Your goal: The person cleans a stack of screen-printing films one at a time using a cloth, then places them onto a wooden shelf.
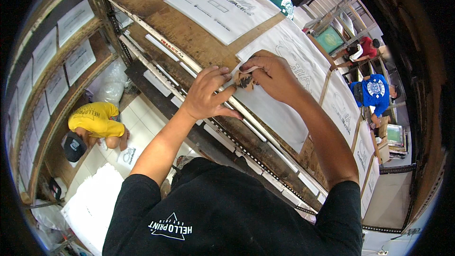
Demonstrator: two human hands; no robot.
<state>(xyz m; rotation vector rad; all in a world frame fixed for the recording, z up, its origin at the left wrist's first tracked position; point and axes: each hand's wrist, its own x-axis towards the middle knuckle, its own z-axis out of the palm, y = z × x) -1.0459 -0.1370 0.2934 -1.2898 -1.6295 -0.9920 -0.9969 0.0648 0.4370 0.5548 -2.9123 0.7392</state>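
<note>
My right hand (271, 73) pinches the lifted near corner of a white printed sheet (279, 118), which lies on a long brown board. Under the raised corner shows a brown patch with dark marks (244, 81); whether it is bare board or something else I cannot make out. Just left of it, at the board's pale edge, my left hand (206, 94) has its fingers and thumb spread. Its fingertips come close to the folded corner, and nothing shows in its grasp. The sheet carries a grey outlined print, partly covered by my right hand and forearm.
More printed white sheets (222, 9) lie along the brown board (156, 12). A person in yellow (95, 121) crouches on the tiled floor at left, beside racks (102, 28) of sheets. Other people, one in blue (377, 92), are beyond the board. A white pile (95, 208) stands lower left.
</note>
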